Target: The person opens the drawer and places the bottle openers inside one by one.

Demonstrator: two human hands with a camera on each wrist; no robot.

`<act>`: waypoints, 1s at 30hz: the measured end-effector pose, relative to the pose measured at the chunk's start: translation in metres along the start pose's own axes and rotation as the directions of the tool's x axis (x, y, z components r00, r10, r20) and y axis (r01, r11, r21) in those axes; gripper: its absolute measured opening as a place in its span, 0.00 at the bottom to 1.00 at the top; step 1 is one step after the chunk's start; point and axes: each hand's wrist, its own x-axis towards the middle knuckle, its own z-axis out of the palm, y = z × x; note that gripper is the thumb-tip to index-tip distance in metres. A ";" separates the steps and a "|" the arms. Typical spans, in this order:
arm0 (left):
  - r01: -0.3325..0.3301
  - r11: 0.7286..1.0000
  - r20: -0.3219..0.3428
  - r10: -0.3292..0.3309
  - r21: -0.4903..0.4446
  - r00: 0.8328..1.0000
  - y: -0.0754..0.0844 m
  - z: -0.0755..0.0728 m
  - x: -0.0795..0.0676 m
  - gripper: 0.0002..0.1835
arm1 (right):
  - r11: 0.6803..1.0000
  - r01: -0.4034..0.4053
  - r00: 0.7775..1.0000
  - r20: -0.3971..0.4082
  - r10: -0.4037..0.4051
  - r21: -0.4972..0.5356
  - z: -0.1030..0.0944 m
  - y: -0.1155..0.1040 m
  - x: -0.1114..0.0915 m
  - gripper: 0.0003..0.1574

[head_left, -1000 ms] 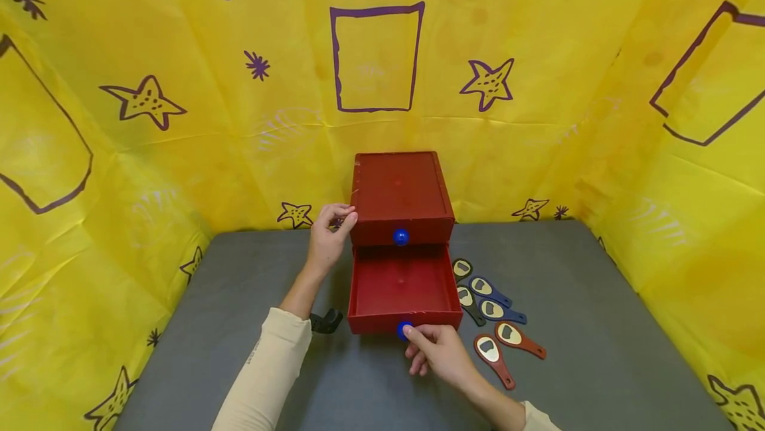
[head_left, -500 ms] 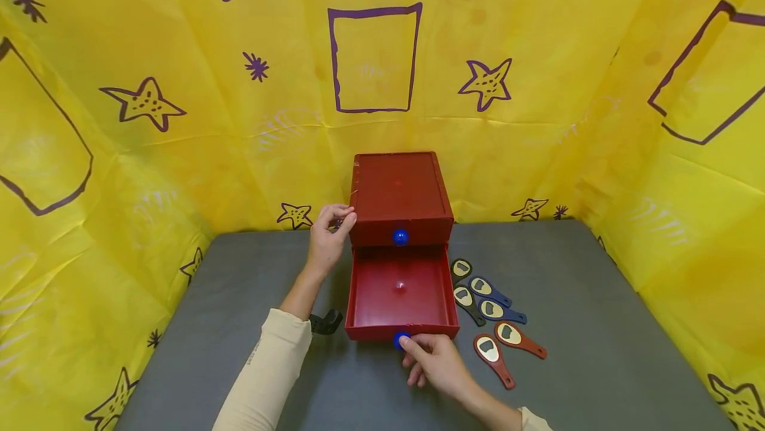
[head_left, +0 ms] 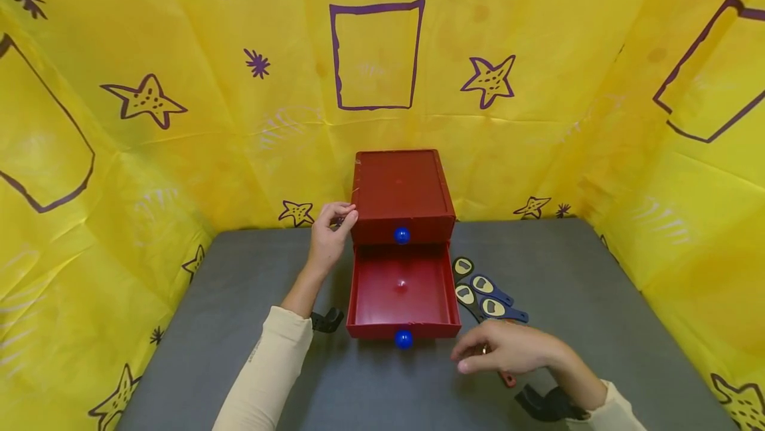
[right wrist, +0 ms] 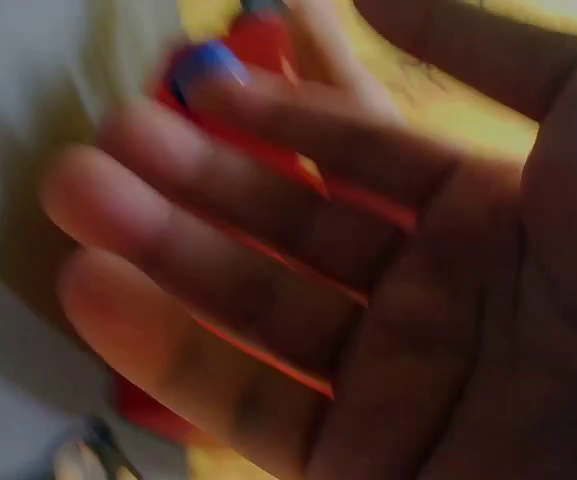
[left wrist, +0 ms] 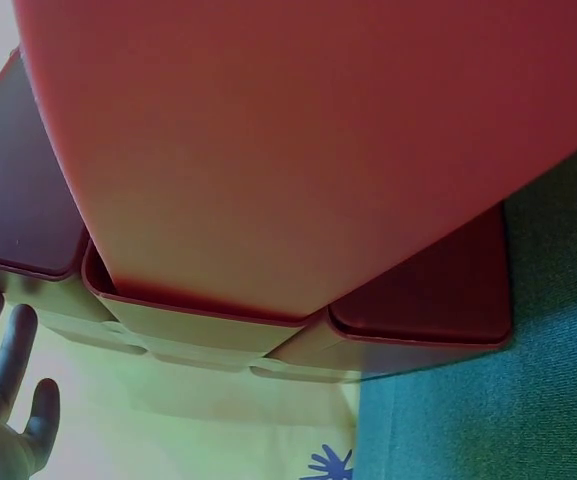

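Observation:
A red two-drawer cabinet (head_left: 399,185) stands against the back wall. Its lower drawer (head_left: 382,301) is pulled out and bare inside, with a blue knob (head_left: 403,339) on its front. My left hand (head_left: 327,242) rests its fingertips at the cabinet's upper left edge; in the left wrist view its fingers (left wrist: 13,360) are spread beside the red plastic. My right hand (head_left: 510,348) hovers right of the drawer, holding nothing, fingers loosely bent; the right wrist view is blurred. Beneath and beyond it lie bottle openers: black (head_left: 463,267), blue (head_left: 494,309) and a mostly hidden red one (head_left: 508,379).
The upper drawer, with its own blue knob (head_left: 402,236), is closed. A grey table (head_left: 251,285) carries everything. Yellow patterned cloth (head_left: 287,86) encloses the back and sides. A black wrist strap (head_left: 546,404) shows at the right wrist, another (head_left: 327,320) at the left.
The lower drawer slid out slightly farther toward me while my right hand held its knob. That hand has since let go and moved right, over the bottle openers. My left hand stays put.

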 end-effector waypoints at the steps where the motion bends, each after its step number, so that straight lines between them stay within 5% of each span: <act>1: 0.001 1.000 0.000 -0.001 -0.001 1.000 0.000 0.000 0.000 0.11 | 1.000 0.020 1.000 0.010 -0.020 -0.006 -0.011 0.000 -0.006 0.17; 6: 0.007 1.000 -0.006 -0.007 0.003 1.000 0.000 -0.002 0.000 0.11 | 0.998 -0.054 0.988 -0.145 0.057 0.019 -0.051 0.012 -0.017 0.16; 11: 0.002 1.000 -0.008 -0.002 -0.004 1.000 0.000 -0.002 0.000 0.11 | 0.964 -0.264 0.885 -0.403 0.234 -0.019 -0.068 0.048 -0.004 0.19; 16: 0.002 1.000 -0.004 -0.002 -0.009 1.000 -0.001 -0.001 0.001 0.11 | 0.904 -0.389 0.817 -0.519 0.250 -0.176 -0.071 0.091 0.006 0.14; 22: -0.013 1.000 -0.006 0.013 -0.012 1.000 0.000 -0.002 0.002 0.10 | 0.860 -0.450 0.800 -0.537 0.268 -0.241 -0.075 0.123 0.010 0.10; 30: -0.011 1.000 0.002 0.011 -0.022 1.000 0.001 -0.002 0.001 0.10 | 0.824 -0.501 0.793 -0.522 0.314 -0.265 -0.067 0.140 0.010 0.12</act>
